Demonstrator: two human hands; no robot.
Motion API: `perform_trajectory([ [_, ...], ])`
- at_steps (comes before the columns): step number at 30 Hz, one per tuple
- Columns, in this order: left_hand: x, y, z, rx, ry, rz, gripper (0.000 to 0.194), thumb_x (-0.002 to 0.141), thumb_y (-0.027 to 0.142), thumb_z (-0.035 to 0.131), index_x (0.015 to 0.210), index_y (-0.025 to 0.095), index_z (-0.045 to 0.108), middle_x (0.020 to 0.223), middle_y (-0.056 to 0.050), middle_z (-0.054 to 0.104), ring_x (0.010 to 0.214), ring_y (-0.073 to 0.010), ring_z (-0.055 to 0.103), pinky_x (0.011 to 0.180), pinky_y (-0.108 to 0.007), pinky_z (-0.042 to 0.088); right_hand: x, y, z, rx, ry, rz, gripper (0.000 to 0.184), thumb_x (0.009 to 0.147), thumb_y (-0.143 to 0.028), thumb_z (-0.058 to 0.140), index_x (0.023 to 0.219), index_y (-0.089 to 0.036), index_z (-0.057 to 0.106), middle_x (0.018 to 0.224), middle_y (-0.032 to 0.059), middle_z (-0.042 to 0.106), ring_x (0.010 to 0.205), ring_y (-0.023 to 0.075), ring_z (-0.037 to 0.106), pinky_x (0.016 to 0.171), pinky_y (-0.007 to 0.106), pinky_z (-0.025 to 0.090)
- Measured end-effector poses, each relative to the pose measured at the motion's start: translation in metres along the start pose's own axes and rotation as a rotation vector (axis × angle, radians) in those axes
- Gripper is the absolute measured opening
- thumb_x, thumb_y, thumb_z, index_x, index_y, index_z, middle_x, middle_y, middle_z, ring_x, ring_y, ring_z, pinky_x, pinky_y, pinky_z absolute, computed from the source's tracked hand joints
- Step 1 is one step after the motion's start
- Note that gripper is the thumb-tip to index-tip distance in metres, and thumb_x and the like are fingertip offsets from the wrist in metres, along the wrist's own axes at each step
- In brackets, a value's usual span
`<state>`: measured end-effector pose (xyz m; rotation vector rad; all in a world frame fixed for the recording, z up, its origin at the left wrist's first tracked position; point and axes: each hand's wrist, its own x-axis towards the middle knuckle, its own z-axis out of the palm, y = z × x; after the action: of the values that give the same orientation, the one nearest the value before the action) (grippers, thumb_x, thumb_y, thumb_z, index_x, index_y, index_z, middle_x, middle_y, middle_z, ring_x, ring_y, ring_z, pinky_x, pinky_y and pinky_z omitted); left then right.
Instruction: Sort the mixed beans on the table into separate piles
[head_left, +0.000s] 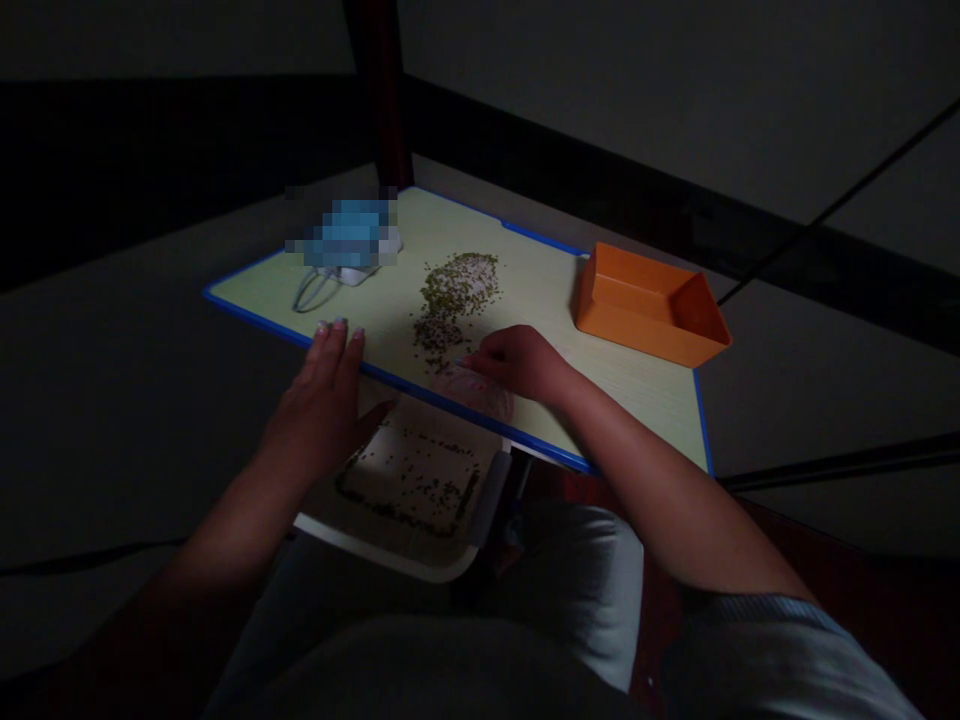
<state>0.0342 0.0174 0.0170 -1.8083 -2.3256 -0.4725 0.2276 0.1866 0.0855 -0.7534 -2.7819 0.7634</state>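
Note:
My left hand [319,400] rests at the near blue edge of the table, its fingers stretched out flat on the top and its thumb apart. My right hand [517,360] is closed, with fingertips pinched together beside the near end of a pile of beans. Whatever is between those fingertips is too small to make out. The pile has green beans mixed with pale grains [461,282] at the back and darker beans [439,335] nearer me. Just below my right fingers, a pinkish see-through dish-like thing [480,393] lies at the table edge, partly covered by my hand.
A white bin [442,572] with scattered dark beans sits below the near edge, above my lap. An orange box [637,335] stands on the right of the table [540,290]. At back left lies a blurred-out blue-and-white object [349,235] with a loop of cord [311,290].

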Motion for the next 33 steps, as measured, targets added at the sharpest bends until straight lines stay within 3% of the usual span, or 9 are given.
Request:
perform_trajectory([
  [15, 0.001, 0.0, -0.001, -0.015, -0.003, 0.001, 0.084, 0.082, 0.049, 0.048, 0.146, 0.009, 0.011, 0.155, -0.023, 0.012, 0.145, -0.034, 0.007, 0.114, -0.052, 0.023, -0.006, 0.019, -0.014, -0.217, 0.087, 0.064, 0.035, 0.085, -0.038, 0.053, 0.057, -0.017, 0.051, 0.054, -0.0031, 0.036, 0.055, 0.0095, 0.025, 0.056, 0.031, 0.016],
  [24, 0.0, -0.004, 0.002, -0.015, 0.022, 0.023, 0.082, 0.082, 0.049, 0.047, 0.146, 0.012, 0.01, 0.156, -0.022, 0.014, 0.145, -0.0332, 0.008, 0.112, -0.054, 0.027, -0.013, 0.042, -0.042, 0.086, 0.142, 0.086, 0.04, 0.087, -0.041, 0.051, 0.055, -0.016, 0.048, 0.048, -0.0055, 0.037, 0.052, 0.0075, 0.03, 0.055, 0.028, 0.02],
  [28, 0.0, -0.007, 0.005, 0.009, 0.023, 0.031, 0.081, 0.083, 0.049, 0.045, 0.146, 0.01, 0.012, 0.155, -0.022, 0.014, 0.145, -0.0337, 0.008, 0.112, -0.054, 0.027, -0.014, 0.055, -0.049, -0.017, 0.151, 0.141, 0.04, 0.085, -0.041, 0.054, 0.054, -0.016, 0.051, 0.046, -0.0044, 0.039, 0.049, 0.0078, 0.03, 0.053, 0.029, 0.02],
  [33, 0.001, -0.008, 0.006, 0.009, 0.035, 0.046, 0.082, 0.083, 0.05, 0.045, 0.145, 0.007, 0.014, 0.155, -0.024, 0.015, 0.145, -0.034, 0.008, 0.114, -0.051, 0.023, -0.01, 0.056, -0.041, -0.12, 0.194, 0.199, 0.037, 0.086, -0.039, 0.054, 0.056, -0.016, 0.053, 0.049, -0.0029, 0.04, 0.05, 0.0084, 0.031, 0.053, 0.029, 0.019],
])
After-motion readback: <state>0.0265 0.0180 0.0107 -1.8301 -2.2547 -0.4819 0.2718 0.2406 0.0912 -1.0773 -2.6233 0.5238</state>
